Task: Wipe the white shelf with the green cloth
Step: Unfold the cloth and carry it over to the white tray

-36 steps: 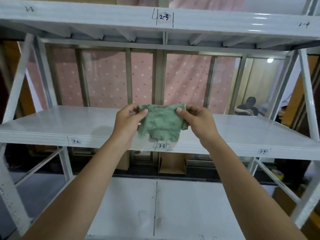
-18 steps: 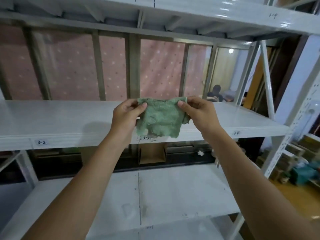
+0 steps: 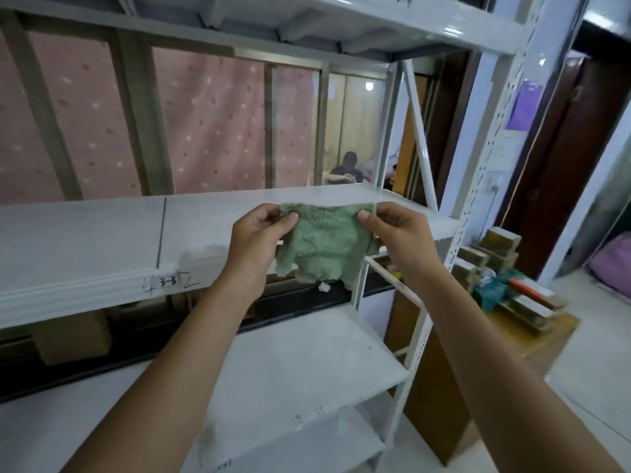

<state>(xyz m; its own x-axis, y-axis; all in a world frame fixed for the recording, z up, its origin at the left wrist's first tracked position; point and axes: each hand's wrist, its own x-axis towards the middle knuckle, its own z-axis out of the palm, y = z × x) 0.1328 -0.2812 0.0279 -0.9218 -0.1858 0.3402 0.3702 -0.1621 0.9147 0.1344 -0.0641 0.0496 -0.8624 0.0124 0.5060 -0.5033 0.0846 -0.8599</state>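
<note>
While pinching green cloth [image 3: 324, 247] by corners with left hand [image 3: 256, 240] and right hand [image 3: 399, 233], off white shelf [image 3: 102, 240]: liable to drop through slackness.

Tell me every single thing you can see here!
green cloth: one, green, held up, centre
white shelf: one, white, middle level, behind the cloth
upper shelf: one, white, overhead
lower shelves: two, white, underneath
curtain: one, pink with dots, behind the shelves
cardboard box: one, brown, under the white shelf, left
stacked boxes: several, brown, far right
person: one, dark top, far background
left hand: one, pinches the cloth's top left corner
right hand: one, pinches the cloth's top right corner
</note>
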